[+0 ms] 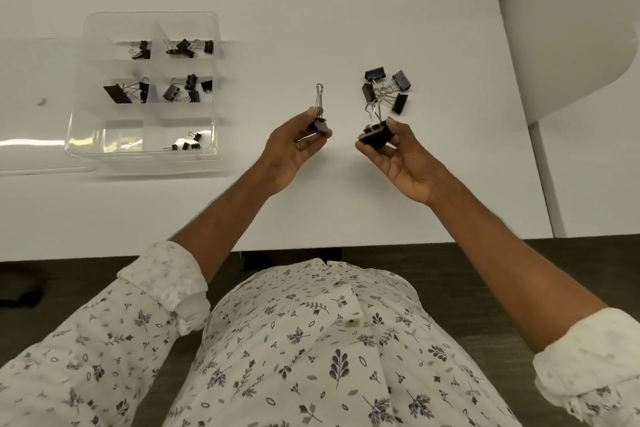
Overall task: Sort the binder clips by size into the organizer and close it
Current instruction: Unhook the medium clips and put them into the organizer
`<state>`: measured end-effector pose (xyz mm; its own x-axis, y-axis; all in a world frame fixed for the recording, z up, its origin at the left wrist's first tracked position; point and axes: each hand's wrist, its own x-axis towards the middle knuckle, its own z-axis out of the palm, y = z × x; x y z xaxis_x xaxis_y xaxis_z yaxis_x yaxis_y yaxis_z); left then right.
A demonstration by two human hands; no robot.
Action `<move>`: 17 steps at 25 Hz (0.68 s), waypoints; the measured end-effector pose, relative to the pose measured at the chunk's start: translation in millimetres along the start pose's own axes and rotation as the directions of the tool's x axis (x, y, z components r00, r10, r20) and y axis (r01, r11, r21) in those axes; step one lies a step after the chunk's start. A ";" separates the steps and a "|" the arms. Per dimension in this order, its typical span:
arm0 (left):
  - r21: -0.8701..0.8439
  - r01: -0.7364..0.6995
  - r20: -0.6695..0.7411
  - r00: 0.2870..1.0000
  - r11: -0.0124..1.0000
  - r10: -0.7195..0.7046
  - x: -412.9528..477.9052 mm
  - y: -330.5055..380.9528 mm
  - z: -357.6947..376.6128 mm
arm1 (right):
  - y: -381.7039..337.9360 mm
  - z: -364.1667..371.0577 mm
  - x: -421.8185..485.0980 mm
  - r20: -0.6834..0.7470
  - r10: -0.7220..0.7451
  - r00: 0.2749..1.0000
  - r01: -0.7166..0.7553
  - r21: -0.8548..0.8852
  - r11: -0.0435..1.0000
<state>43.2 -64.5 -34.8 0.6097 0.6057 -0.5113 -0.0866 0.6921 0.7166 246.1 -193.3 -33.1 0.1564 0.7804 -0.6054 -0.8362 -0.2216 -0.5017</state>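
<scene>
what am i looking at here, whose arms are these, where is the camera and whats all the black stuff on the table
There is no machine here. One camera sits on a person's head and looks forward and down, so the two arms are that person's own. The left hand pinches a smaller binder clip with its wire handles pointing away. The right hand holds a larger binder clip. On the white table, just beyond the right hand, lies a loose pile of clips not yet sorted. To the left stands a clear plastic organizer, open, with black clips already in several of its compartments.
</scene>
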 end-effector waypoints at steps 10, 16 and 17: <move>0.152 -0.154 -0.103 0.980 0.976 0.170 -38.5 73.2 -96.7 | 53.8 121.5 36.2 0.084 0.100 0.991 -0.091 -0.103 0.991; 0.847 -0.223 -0.121 0.803 0.482 0.584 -41.8 162.1 -211.3 | 92.7 216.1 73.3 0.080 0.095 0.992 -0.074 -0.237 0.969; 0.900 -0.186 -0.098 0.796 0.395 0.598 -37.8 174.2 -232.6 | 100.0 231.2 79.3 0.072 0.097 0.993 -0.075 -0.260 0.963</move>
<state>-178.2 124.5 -1.0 0.3562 0.9341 -0.0246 0.5608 -0.1927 0.8052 53.3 -18.4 11.6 0.0361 0.7953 -0.6051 -0.6798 -0.4243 -0.5982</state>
